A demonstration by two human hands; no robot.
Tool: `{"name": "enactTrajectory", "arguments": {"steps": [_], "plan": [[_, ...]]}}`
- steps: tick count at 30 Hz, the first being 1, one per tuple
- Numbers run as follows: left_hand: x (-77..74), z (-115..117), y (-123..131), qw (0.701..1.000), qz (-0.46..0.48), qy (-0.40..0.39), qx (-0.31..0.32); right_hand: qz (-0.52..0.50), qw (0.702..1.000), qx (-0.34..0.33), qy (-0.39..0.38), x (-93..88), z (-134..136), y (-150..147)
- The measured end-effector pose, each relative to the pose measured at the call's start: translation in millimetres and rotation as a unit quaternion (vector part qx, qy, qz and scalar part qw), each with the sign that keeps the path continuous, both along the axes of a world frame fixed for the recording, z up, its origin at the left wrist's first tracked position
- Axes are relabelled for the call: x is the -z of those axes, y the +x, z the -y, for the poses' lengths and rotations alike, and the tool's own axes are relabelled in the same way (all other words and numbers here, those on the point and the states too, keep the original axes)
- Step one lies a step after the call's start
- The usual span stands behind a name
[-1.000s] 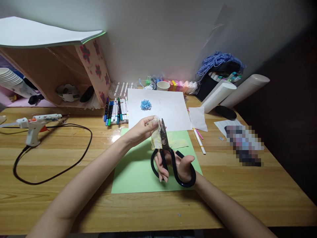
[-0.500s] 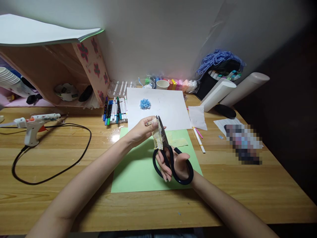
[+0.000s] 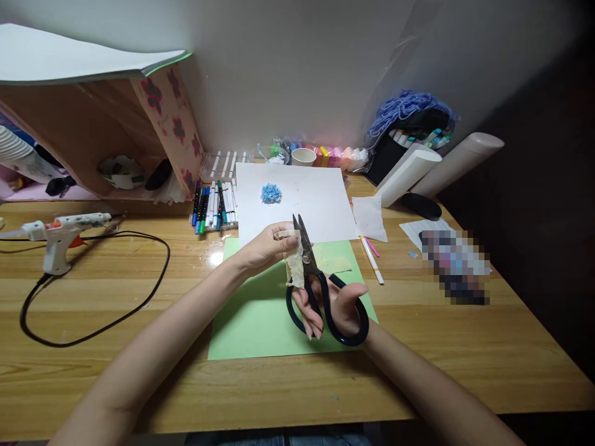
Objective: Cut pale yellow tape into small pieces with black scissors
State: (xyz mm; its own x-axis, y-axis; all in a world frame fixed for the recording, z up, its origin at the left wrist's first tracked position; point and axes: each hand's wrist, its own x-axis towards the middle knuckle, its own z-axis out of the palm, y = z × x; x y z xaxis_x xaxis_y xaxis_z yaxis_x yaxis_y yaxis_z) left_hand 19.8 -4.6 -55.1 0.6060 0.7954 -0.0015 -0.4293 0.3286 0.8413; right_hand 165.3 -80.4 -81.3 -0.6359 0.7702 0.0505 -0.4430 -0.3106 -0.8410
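Observation:
My left hand (image 3: pixel 268 246) pinches a pale yellow strip (image 3: pixel 294 267) with ragged edges, paper or cloth, held upright. Black-handled scissors (image 3: pixel 307 251) are in my right hand (image 3: pixel 341 303), its fingers through the loops and the thumb sticking out. The blades point away from me, slightly parted, and lie along the strip's right side. Below both hands is a light green sheet (image 3: pixel 251 328). On it, right of the scissors, rests another pale yellow piece (image 3: pixel 337 265). A clump of blue bits (image 3: pixel 271 193) sits on the white sheet (image 3: pixel 316 198) beyond.
A white glue gun (image 3: pixel 60 238) with a looping black cord (image 3: pixel 168 260) lies at left. Several markers (image 3: pixel 214 204) stand beside the flowered box (image 3: pixel 176 124). A paper cup (image 3: pixel 304 157), white rolls (image 3: pixel 409 176) and blue yarn (image 3: pixel 409 111) line the back.
The scissor handles have spread a little wider and the blade tips have parted more. The yellow strip has shifted slightly down against the blades. The view has drifted slightly.

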Motion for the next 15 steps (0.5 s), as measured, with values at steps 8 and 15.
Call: {"name": "enactTrajectory", "arguments": {"steps": [8, 15], "plan": [[-2.0, -1.3, 0.1, 0.999, -0.020, 0.000, -0.025, 0.035, 0.982, 0.175, 0.063, -21.3, -12.0, 10.9], [-8.9, 4.3, 5.8, 0.974, -0.214, 0.072, -0.017, 0.223, 0.889, 0.391, 0.087, -36.8, -34.4, 31.2]]}}
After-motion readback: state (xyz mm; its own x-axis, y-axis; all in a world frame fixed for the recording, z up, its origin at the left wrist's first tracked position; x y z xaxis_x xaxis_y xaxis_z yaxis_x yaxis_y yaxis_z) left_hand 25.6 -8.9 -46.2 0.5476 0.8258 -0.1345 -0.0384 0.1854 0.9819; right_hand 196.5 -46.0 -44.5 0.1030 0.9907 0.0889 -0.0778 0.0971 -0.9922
